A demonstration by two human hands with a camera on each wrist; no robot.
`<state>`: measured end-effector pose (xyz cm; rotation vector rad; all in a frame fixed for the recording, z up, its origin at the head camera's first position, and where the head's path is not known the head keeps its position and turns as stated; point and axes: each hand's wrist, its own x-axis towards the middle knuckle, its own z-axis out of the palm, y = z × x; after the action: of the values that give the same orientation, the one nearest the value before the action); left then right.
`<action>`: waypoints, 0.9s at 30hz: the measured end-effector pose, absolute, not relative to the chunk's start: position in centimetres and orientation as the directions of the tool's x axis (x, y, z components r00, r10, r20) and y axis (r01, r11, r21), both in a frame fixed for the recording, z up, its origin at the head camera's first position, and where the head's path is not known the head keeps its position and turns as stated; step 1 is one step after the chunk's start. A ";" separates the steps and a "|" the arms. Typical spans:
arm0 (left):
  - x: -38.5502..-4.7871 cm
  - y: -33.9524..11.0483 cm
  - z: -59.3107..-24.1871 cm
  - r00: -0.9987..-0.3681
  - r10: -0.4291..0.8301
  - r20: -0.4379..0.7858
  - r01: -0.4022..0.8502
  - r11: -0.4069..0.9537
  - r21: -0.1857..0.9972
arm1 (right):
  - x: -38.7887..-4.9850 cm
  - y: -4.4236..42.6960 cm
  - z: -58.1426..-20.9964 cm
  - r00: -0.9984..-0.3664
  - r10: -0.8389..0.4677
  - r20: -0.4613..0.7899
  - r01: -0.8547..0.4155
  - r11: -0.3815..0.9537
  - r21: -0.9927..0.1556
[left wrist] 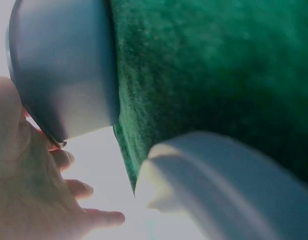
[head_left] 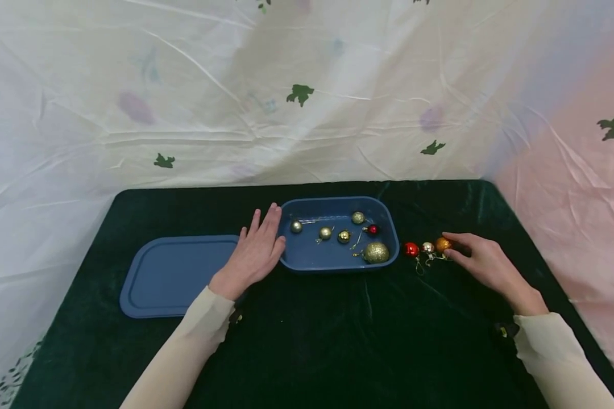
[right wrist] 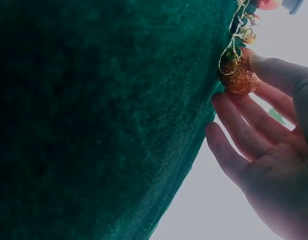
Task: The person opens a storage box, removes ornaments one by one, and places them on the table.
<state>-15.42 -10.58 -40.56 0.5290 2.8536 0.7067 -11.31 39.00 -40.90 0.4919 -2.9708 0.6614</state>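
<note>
– So, holding what with the right hand [head_left: 486, 264]?
– Pinching an orange glittery ball [head_left: 442, 245] between thumb and fingertips.
– Where, exactly?
– Outside the blue container [head_left: 309, 258], to the right of it, at the far end of a short row: beside a small pale shiny ball [head_left: 427, 247], then a red ball [head_left: 411, 249] nearest the container. Cannot tell whether lifted or resting on the dark green cloth [head_left: 312, 335].
– And gripping anything with the left hand [head_left: 253, 250]?
– No, only touching the container's left rim, with fingers straight.
– Anything inside?
– Yes, six balls: a large gold glittery ball [head_left: 376, 253] near the front right corner, a small dark red ball [head_left: 372, 229] behind it, and four small gold or silvery ones scattered leftward and rearward.
– Further left?
– A blue lid [head_left: 174, 278], lying flat, partly covered from view by the left hand.
</note>
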 end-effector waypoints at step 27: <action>-15.1 -9.4 -40.5 -0.940 0.337 -0.052 0.271 0.832 0.485 | -8.4 34.7 -37.5 -0.918 -0.131 0.374 -0.316 0.811 -0.492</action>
<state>-15.10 -9.43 -40.48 0.4795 2.8761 0.7306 -8.37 34.66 -37.55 0.3397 -2.6730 0.8082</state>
